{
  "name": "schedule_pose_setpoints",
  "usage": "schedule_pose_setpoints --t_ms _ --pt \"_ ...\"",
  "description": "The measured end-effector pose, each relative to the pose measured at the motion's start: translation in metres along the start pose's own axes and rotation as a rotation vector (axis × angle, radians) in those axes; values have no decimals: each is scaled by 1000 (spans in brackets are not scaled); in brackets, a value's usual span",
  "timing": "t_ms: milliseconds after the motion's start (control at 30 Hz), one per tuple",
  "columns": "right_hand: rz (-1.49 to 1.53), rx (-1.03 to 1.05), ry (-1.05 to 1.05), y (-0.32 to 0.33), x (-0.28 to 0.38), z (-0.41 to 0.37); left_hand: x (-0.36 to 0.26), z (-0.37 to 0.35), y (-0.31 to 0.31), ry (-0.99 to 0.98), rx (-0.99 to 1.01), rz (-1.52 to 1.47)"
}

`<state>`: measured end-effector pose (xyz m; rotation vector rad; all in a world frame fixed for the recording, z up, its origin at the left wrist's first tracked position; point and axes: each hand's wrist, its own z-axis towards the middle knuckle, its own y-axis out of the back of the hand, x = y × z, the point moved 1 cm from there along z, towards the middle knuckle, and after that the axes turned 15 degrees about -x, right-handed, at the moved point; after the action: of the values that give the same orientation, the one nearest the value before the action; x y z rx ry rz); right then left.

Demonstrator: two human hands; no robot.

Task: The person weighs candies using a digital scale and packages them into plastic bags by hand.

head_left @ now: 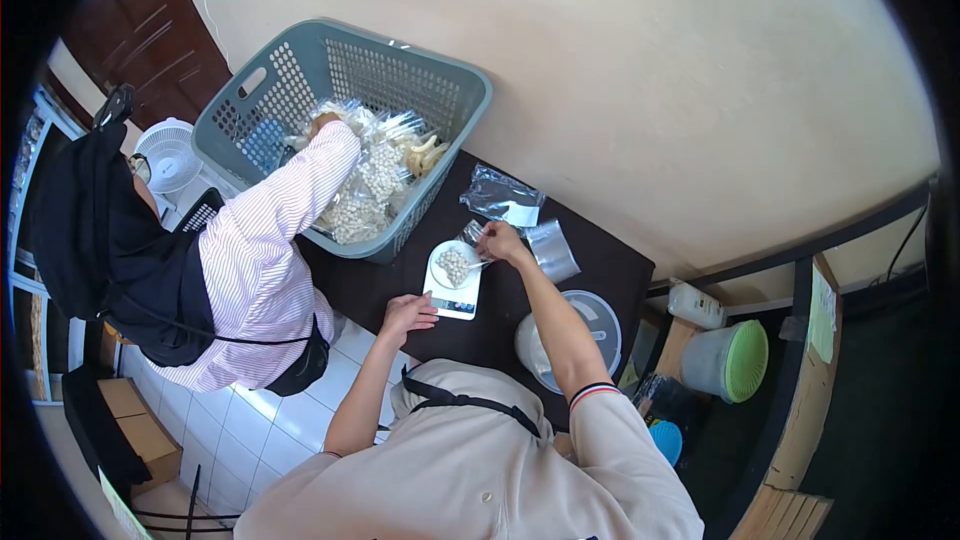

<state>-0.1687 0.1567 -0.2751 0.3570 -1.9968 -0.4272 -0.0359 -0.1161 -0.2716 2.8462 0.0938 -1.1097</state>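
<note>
The basket [300, 37] fills the upper left of the frame, with many clear bags [375, 175] of pale pieces in it. A co-worker [250, 260] in a striped top stands at the left, one hand [325, 123] in among the bags. The dark table [400, 275] spans the center. On it, right of center, stands a round tub [603, 325], partly hidden by the person's right forearm. Up from it lie a silvery cylinder [552, 251] and, farther up, a clear packet [500, 196].

The white scale [455, 307] is at the center, bearing a white bowl [437, 258] of pale round pieces [455, 267]. A light-colored spoon [484, 263] crosses the bowl's right rim. The left hand [408, 315] is unclenched at the scale's lower-left edge, fingers stretched toward it; contact is unclear. The right hand [500, 243] is just beside the bowl's upper right, fingers bent near the spoon; whether it grasps it, I cannot tell.
</note>
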Motion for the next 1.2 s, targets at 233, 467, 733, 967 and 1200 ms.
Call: schedule_pose_setpoints --t_ms 233,467,733,967,1200 --pt "-428 -230 183 13 -12 10 -15 16 14 -100 -117 32" --pt "-344 -224 173 59 -11 5 -37 20 10 -134 -125 111" --pt "-400 -164 191 70 -27 11 -43 31 -5 -225 -182 156" --pt "-240 -100 -187 42 -40 19 -66 64 -48 -803 -330 373" --pt "292 -176 -255 18 -32 7 -91 108 -98 -847 -320 371"
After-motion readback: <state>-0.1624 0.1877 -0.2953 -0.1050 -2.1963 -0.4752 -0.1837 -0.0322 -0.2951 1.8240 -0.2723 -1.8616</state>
